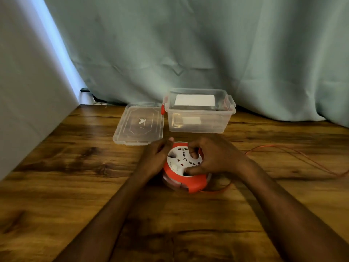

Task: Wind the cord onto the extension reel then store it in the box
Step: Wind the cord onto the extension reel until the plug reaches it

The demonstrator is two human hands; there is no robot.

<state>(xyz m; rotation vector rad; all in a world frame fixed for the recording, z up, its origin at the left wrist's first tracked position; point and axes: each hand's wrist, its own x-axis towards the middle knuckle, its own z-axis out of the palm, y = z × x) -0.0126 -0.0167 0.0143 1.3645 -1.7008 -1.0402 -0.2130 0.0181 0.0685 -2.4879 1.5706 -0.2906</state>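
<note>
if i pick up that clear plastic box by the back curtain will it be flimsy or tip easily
The clear plastic box with red latches probably feels light: its thin see-through walls show little inside beyond a white label or card. It likely flexes somewhat if squeezed. Tipping seems unlikely, since it sits low and wide on the wooden table, though it may slide when pushed.

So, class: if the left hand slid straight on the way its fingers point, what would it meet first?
Probably the lid lying flat beyond the left hand, which grips the reel; depth is hard to judge.
</note>
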